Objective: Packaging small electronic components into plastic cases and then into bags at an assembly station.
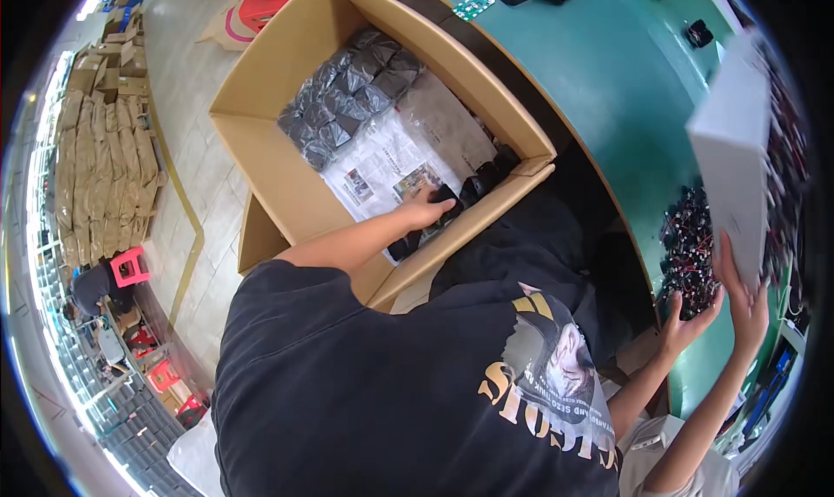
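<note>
My left hand (423, 210) reaches into a big open cardboard box (261, 162) on the floor at my left. Its fingers curl over a small black part (446, 195) in a row of similar black parts (486, 174) along the box's near wall. Under the hand lies a printed paper sheet (375, 165). Farther back in the box are several dark grey plastic bags (347, 97). My right hand is out of sight.
A curved green table (608, 71) stands to the right with a heap of small black parts (691, 249). Another person's two hands (712, 310) at the lower right hold up a white box (734, 154). Flattened cartons (104, 167) and red stools are at far left.
</note>
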`<action>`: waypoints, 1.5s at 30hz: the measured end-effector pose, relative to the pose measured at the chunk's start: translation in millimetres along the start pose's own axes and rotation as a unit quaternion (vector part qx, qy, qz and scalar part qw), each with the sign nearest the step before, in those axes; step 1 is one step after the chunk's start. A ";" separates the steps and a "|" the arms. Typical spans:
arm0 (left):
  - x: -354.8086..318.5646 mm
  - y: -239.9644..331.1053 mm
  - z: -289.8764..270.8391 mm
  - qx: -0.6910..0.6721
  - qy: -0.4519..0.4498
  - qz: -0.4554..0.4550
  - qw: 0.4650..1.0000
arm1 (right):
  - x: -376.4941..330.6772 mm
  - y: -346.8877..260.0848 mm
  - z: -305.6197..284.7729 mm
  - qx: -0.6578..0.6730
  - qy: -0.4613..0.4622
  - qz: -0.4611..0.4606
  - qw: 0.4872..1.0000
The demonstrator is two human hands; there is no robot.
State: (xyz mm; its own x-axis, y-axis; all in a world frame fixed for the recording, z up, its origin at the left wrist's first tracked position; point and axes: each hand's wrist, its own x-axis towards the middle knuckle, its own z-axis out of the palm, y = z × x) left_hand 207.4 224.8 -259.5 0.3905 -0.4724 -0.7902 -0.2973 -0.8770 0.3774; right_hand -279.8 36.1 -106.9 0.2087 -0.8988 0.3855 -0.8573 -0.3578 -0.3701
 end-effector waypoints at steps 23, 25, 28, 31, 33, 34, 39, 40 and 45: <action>-13.3 91.5 31.8 -0.030 -0.338 0.213 0.916 | 23.4 -37.8 -11.9 0.017 0.076 0.014 0.997; -4.4 110.8 41.6 0.032 -0.375 0.235 0.896 | 17.9 -33.5 -15.1 0.021 0.076 0.035 0.996; 10.0 119.2 28.6 0.107 -0.392 0.241 0.882 | 13.5 -37.7 -21.0 0.017 0.085 0.052 0.995; 18.2 126.1 17.8 0.155 -0.378 0.242 0.880 | 9.1 -28.3 -18.8 0.015 0.100 0.064 0.993; 21.9 123.3 1.2 0.176 -0.357 0.236 0.887 | 8.4 -29.9 -17.9 0.019 0.095 0.054 0.994; 23.4 121.9 -7.5 0.186 -0.345 0.233 0.890 | 7.9 -29.6 -17.4 0.021 0.091 0.049 0.994; 24.8 113.3 -55.1 0.222 -0.280 0.209 0.910 | 5.2 -29.0 -14.1 0.012 0.105 0.038 0.994; 24.0 110.2 -63.8 0.226 -0.266 0.202 0.915 | 5.5 -28.8 -13.9 0.015 0.111 0.040 0.993; 16.0 88.7 -105.4 0.240 -0.195 0.159 0.938 | 4.0 -26.1 -12.6 0.059 0.132 0.037 0.989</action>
State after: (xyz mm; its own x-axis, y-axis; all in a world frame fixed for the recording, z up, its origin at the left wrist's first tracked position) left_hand 279.1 130.2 -187.7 -0.1055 -0.5527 -0.8267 -0.7391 -0.5126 0.4370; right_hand -262.6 45.0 -85.1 0.0032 -0.8316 0.5554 -0.8013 -0.3343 -0.4961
